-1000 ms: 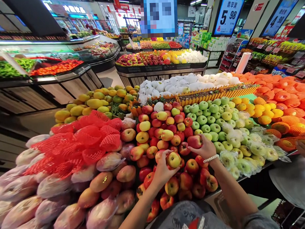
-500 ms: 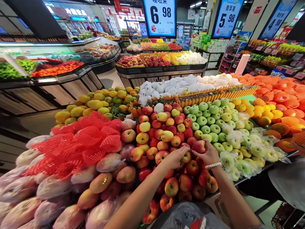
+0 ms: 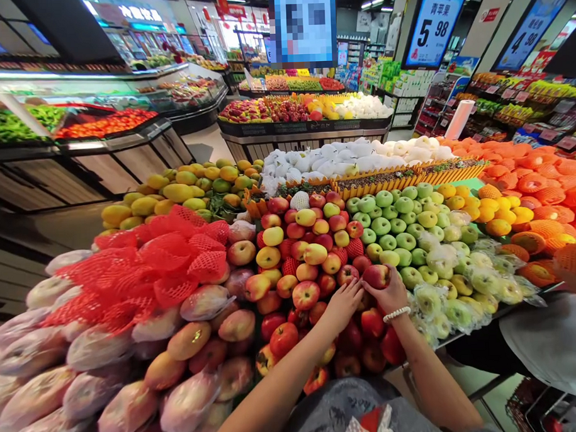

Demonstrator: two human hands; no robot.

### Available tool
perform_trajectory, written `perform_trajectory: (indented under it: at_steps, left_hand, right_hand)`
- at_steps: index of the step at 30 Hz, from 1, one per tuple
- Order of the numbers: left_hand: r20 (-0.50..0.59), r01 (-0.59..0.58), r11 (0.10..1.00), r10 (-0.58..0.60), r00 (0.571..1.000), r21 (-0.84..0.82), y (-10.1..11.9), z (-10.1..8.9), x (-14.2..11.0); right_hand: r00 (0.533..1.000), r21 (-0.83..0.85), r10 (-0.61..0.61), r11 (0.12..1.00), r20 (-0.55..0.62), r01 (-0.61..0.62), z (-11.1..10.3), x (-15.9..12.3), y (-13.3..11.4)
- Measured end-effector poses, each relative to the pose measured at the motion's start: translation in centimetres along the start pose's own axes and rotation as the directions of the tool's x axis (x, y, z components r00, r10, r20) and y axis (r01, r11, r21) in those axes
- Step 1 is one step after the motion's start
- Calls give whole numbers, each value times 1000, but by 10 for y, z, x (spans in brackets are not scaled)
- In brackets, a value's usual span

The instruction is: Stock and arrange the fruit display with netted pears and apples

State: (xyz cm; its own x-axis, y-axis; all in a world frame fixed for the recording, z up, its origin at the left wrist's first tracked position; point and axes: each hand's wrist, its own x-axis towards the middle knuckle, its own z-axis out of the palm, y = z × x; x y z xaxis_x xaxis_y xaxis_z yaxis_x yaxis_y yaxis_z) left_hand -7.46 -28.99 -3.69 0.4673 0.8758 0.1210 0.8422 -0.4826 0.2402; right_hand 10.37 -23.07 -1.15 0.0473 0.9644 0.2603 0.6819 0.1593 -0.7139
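Observation:
My right hand point(image 3: 395, 295), with a white beaded bracelet on its wrist, grips a red apple point(image 3: 377, 276) at the edge of the red apple heap. Beside it, my left hand point(image 3: 344, 303) lies across the heap with its fingers stretched out, their tips on or just over the apples next to the held one. Which apple the left fingers touch is hard to make out. Red and yellow apples point(image 3: 306, 295) surround both hands, and some are hidden beneath my forearms. Green apples point(image 3: 385, 226) lie just beyond my right hand.
Red foam nets point(image 3: 167, 264) lie on wrapped fruit point(image 3: 129, 410) at the left. Yellow mangoes point(image 3: 177, 193) and white-netted fruit point(image 3: 324, 161) are behind. Bagged green apples point(image 3: 454, 311) and orange-netted fruit point(image 3: 532, 182) fill the right. Another person's grey clothing point(image 3: 547, 345) is at the right edge.
My left hand has shifted slightly right and down, its fingers now flatter and more spread. My right hand still holds the red apple. Apples near my left forearm look rearranged.

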Motion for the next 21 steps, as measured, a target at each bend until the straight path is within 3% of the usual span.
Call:
perform_trajectory:
  at_steps: [9,13,16,18,21]
  left_hand:
    - [79,43,999,-45,996,27,-5,-17,14]
    - [20,63,990,-61,998,-127,6,-41,10]
    - [-9,-65,949,65,998,-309,25,-55,-5]
    - [23,-137,930,154,988,-342,41,-51,-16]
    - [52,-82,959,100,994,-270,63,-33,-27]
  right_hand:
    - [998,70,45,997,-54,-41,-2,7,11]
    - [993,88,78,994,-90,-70,-5,6,12]
    - [986,85,118,990,-120,-109,-6,5,11]
    - [983,91,142,987,-116,-132,-7,5,9]
    - [984,95,137,987,-111,-126,-7,4,6]
